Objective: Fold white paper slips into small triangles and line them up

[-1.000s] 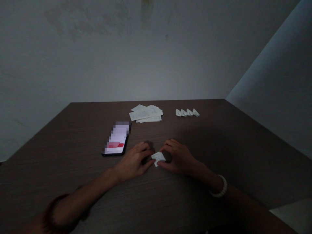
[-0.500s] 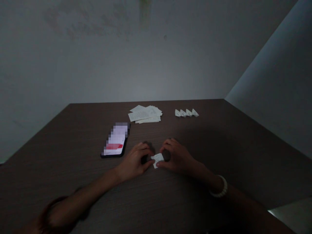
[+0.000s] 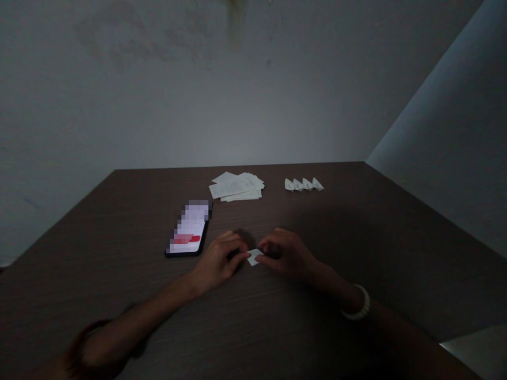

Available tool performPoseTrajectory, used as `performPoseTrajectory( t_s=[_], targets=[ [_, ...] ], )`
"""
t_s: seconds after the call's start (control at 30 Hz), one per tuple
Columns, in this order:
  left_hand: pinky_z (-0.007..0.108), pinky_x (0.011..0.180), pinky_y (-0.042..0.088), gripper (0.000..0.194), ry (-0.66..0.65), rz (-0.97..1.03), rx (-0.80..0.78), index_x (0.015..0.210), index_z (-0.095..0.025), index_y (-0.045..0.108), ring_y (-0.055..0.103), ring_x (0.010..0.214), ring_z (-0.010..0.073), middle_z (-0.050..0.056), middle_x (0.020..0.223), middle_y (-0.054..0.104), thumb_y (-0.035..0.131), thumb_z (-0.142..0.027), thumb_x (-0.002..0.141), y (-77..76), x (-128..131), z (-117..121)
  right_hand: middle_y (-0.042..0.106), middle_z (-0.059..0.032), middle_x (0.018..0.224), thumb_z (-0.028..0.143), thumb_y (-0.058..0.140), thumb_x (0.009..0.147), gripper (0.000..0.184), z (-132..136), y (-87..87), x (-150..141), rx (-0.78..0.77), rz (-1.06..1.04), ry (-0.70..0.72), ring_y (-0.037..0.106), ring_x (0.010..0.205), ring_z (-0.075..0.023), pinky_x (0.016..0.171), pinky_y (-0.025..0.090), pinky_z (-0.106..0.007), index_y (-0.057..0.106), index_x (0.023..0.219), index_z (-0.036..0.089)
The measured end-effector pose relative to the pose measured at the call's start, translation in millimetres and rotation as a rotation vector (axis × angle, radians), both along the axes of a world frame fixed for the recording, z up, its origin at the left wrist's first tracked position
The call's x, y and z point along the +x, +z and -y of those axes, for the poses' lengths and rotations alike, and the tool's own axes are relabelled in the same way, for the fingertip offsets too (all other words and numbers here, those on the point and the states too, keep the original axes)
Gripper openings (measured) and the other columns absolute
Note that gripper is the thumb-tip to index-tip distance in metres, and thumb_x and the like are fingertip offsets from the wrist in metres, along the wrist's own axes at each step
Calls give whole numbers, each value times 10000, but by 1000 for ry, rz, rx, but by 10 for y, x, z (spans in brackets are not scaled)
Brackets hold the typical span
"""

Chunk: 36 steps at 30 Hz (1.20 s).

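A small folded piece of white paper [image 3: 254, 257] lies on the dark wooden table [image 3: 356, 253] between my two hands. My left hand [image 3: 220, 259] pinches its left side with curled fingers. My right hand [image 3: 285, 254], with a white bracelet on the wrist, pinches its right side. Most of the paper is hidden under my fingertips. The room is dim.
A phone [image 3: 189, 235] with a lit screen lies just left of my left hand. A loose stack of white paper slips [image 3: 236, 186] sits further back. A row of several small folded paper shapes [image 3: 303, 184] stands at the back right. Walls close the table's far and right sides.
My fingers have closed in over the folded paper, so less of it shows now. Both hands stay at the same spot on the table.
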<state>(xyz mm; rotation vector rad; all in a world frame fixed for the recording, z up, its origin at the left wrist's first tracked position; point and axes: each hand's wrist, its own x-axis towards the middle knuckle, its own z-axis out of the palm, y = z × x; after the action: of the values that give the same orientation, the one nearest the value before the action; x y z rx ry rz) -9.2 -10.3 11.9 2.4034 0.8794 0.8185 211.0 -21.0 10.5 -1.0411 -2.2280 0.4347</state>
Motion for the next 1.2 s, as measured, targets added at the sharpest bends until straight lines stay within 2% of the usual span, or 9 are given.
performPoseTrajectory(
  t_s=[0.1, 0.27, 0.4, 0.63, 0.87, 1.2],
  targets=[
    [307, 701, 431, 157, 12, -10, 72, 841, -171, 576, 531, 785, 173, 31, 811, 592, 490, -250, 946, -6, -22, 5, 671, -4, 755, 265, 615, 868, 119, -20, 9, 34, 109, 52, 65, 549, 705, -134, 674, 394, -266, 627, 775, 191],
    [345, 750, 422, 152, -5, -179, 312, 888, -157, 605, 513, 814, 195, 60, 858, 622, 462, -176, 940, -13, -31, 23, 683, -23, 845, 216, 519, 932, 156, -40, 30, 90, 336, 284, 131, 533, 757, -154, 674, 381, -286, 656, 859, 200],
    [344, 722, 415, 185, -27, -346, 425, 879, -151, 643, 512, 811, 211, 79, 842, 626, 462, -140, 913, -20, -26, 26, 659, -31, 911, 181, 535, 917, 129, -53, -6, 99, 358, 417, 171, 511, 801, -163, 659, 378, -282, 654, 879, 215],
    [355, 737, 457, 218, -38, -309, 338, 861, -146, 680, 534, 812, 207, 78, 824, 613, 472, -162, 924, -17, -19, 23, 634, -38, 936, 236, 575, 909, 108, -39, -19, 102, 175, 335, 158, 524, 856, -164, 720, 418, -281, 676, 943, 218],
    [365, 766, 459, 223, -34, -288, 228, 858, -157, 696, 537, 831, 203, 69, 856, 609, 496, -221, 933, -16, -28, 31, 617, -44, 914, 284, 580, 909, 138, -77, -60, 161, 124, 300, 135, 520, 854, -171, 719, 414, -290, 681, 882, 194],
    [362, 756, 464, 185, 97, -194, 103, 842, -145, 679, 527, 837, 213, 63, 814, 586, 548, -252, 916, -70, 12, 10, 582, -49, 985, 199, 606, 886, 56, -76, -55, 87, 28, 236, 37, 516, 951, -175, 803, 433, -298, 658, 876, 182]
  ],
)
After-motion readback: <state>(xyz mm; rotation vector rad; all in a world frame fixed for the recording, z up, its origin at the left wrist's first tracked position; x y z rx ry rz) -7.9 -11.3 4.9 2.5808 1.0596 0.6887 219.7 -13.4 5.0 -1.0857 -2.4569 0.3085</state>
